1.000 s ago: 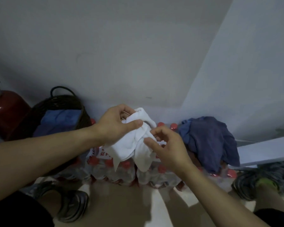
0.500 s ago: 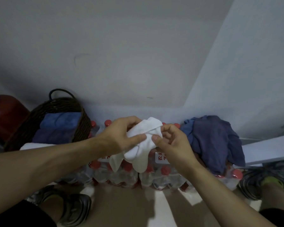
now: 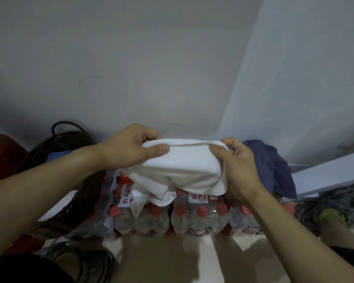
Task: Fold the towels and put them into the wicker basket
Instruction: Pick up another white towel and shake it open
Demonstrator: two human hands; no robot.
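Both the left hand [image 3: 131, 148] and right hand [image 3: 239, 166] pinch the white towel [image 3: 184, 168] stretched above the bottles [image 3: 198, 217], right of the basket [image 3: 70, 144]; its bunched lower layers could slip loose, spoiling the fold.

Mid-frame: left hand [image 3: 129, 148] and right hand [image 3: 238, 166] each pinch an end of a white towel [image 3: 182, 166], stretched between them, loose end hanging over shrink-wrapped bottle packs [image 3: 198, 217] with red caps. Wicker basket [image 3: 70, 144] at left edge behind the left forearm, blue cloth inside. Crumpled blue towel [image 3: 274, 166] at right, on the packs.
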